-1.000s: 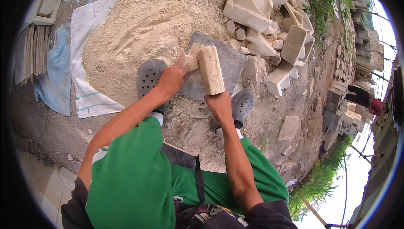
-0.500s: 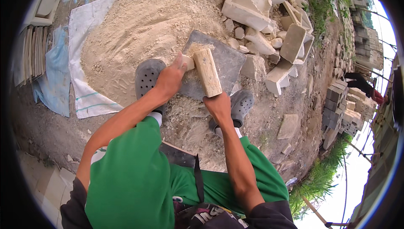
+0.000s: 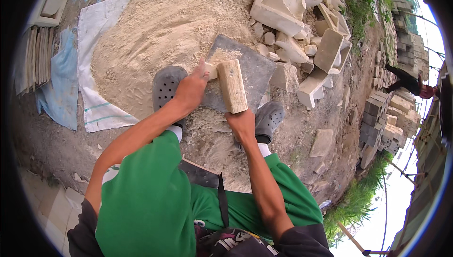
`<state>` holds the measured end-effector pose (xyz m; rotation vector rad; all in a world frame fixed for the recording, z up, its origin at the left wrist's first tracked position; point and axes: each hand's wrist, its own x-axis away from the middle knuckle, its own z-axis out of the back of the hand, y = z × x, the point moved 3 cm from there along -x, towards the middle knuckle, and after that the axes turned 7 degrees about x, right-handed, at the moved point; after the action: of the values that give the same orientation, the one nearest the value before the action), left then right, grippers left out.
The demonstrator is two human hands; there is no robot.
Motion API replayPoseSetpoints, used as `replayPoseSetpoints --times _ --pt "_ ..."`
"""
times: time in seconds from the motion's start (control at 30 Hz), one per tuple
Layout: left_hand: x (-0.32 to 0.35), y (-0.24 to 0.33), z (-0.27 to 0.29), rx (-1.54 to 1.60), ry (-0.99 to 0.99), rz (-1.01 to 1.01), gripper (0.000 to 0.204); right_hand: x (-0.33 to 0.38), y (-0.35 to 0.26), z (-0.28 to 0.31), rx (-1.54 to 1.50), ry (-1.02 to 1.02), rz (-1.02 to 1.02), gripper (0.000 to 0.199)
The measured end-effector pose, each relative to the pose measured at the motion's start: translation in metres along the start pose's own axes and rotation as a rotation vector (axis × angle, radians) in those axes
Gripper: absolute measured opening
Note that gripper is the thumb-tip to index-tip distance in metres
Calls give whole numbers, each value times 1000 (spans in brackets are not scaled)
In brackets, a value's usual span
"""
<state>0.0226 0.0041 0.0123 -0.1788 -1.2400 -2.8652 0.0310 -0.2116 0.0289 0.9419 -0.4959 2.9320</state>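
My right hand (image 3: 240, 124) is closed at the near end of a thick, pale wooden block (image 3: 232, 86); any handle under the fingers is hidden. My left hand (image 3: 192, 89) grips a small pale stone chunk (image 3: 212, 71) right beside the block's far left side. Both are over a dark grey slab (image 3: 258, 66), which lies tilted on the ground between my feet and is dusted with crumbs. Left of the slab, a broad heap of beige powder (image 3: 141, 44) covers much of a white woven sheet (image 3: 92, 35).
Broken pale stone pieces (image 3: 273, 11) are piled beyond the slab to the right. My grey clogs (image 3: 165, 89) flank the slab. A blue cloth (image 3: 63, 82) and stacked thin slabs (image 3: 37, 56) are at the left. Far right, a person (image 3: 410, 82) is near stacked blocks (image 3: 375, 115).
My right hand and the wooden block have shifted slightly left and toward me. My left hand stays almost still with the stone chunk. The distant person has shifted position.
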Motion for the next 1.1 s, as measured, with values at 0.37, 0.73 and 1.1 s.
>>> replayPoseSetpoints --times 0.37,0.73,1.1 --pt "3 -7 -3 -96 104 -55 26 21 -6 3 -286 121 -170 35" --pt "29 7 -38 -58 -241 -278 16 28 56 -32 -416 276 -394 45" --pt "18 13 -51 -31 -226 -300 16 0 -1 -18 -504 127 -227 33"
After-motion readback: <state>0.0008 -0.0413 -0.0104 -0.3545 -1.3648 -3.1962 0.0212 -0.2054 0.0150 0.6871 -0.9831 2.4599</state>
